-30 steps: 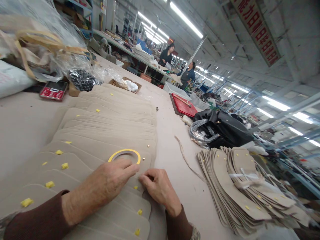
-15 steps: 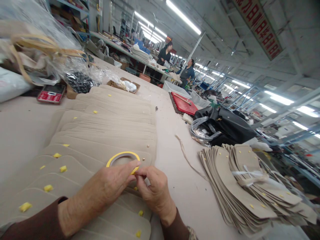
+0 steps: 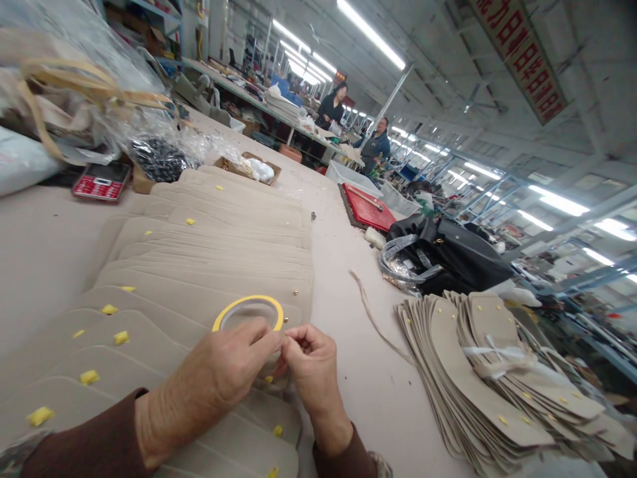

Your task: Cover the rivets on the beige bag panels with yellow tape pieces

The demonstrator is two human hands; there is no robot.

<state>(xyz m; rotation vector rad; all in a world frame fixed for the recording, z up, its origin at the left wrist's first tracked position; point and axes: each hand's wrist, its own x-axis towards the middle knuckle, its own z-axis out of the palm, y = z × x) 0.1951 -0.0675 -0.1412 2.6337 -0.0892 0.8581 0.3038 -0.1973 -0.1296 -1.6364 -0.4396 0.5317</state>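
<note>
My left hand [image 3: 226, 372] is closed around the near edge of a roll of yellow tape [image 3: 249, 303], whose ring stands up beyond the fingers. Close against its fingertips, my right hand [image 3: 312, 365] is pinched shut; whatever lies between thumb and finger is too small to make out. Beneath both hands, overlapping beige panels [image 3: 164, 332] lie fanned out. Several carry small pieces of yellow tape [image 3: 121, 337], and a gold-coloured metal stud [image 3: 295, 293] shows near the right edge of one panel.
On the right lies a tied bundle of beige panels [image 3: 462, 358], with a black bag [image 3: 448, 252] behind it. A red board [image 3: 368, 207] sits farther back. Plastic-wrapped goods [image 3: 159, 156] and a red calculator-like device [image 3: 102, 182] are at left. Two people stand in the distance.
Both hands have shifted slightly to the right along with the tape roll. The left fingers have curled further, and the right hand stays pinched beside them.
</note>
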